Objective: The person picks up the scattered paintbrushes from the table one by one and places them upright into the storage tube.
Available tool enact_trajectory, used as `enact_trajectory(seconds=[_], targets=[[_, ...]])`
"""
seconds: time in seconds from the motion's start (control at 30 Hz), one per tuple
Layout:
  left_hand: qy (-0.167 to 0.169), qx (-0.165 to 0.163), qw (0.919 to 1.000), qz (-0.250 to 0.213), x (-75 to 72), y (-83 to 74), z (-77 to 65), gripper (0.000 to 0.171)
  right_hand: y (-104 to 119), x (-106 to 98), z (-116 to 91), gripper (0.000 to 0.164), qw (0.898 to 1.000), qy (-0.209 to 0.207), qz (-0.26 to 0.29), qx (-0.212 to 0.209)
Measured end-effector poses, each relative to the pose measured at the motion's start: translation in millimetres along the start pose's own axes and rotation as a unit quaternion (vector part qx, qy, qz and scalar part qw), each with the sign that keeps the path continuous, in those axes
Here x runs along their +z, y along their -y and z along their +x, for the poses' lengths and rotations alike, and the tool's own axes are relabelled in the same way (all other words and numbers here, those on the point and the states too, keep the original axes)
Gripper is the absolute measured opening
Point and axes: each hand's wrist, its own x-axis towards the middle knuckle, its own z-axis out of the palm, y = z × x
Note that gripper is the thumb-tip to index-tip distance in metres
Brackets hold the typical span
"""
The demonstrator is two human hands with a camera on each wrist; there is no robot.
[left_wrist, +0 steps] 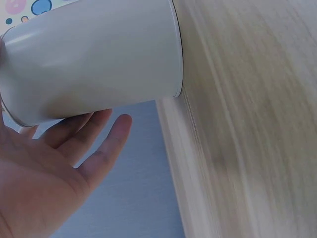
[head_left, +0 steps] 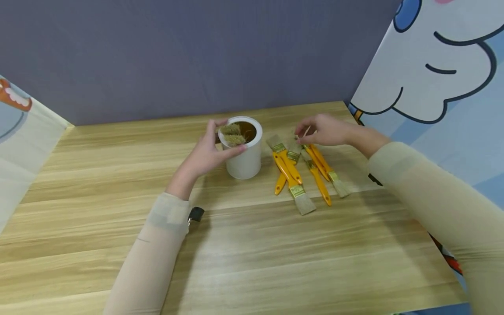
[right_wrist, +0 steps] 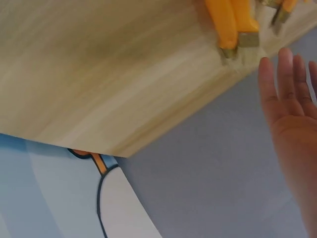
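A white cylindrical container [head_left: 244, 164] stands upright on the wooden table, its rim gripped by my left hand [head_left: 204, 151] with the thumb on the near side and fingers behind. Bristle ends of paintbrushes [head_left: 233, 134] show inside its mouth. In the left wrist view, the left hand [left_wrist: 54, 163] curves around the container's side [left_wrist: 99, 59]. Over the far end of a loose pile of yellow-handled paintbrushes [head_left: 289, 168] hovers my right hand [head_left: 324, 130], its fingers relaxed. The right wrist view shows that hand [right_wrist: 294, 109] beside the brushes [right_wrist: 237, 22], holding nothing.
The wooden table [head_left: 118, 218] meets a dark grey panel [head_left: 197, 57] at the back. At the right stands a panel with cartoon drawings [head_left: 441, 83], and another pale panel [head_left: 23, 153] is on the left. The loose brushes lie right of the container, some overlapping.
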Motion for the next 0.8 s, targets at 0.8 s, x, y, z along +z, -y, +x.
enact_trajectory(seconds=[0.8], targets=[[0.001,-0.010,1.0000,-0.002,-2.5,1.1,-9.9,0.106,-15,29,3,0.032,1.000,0.018,0.019,-0.012]])
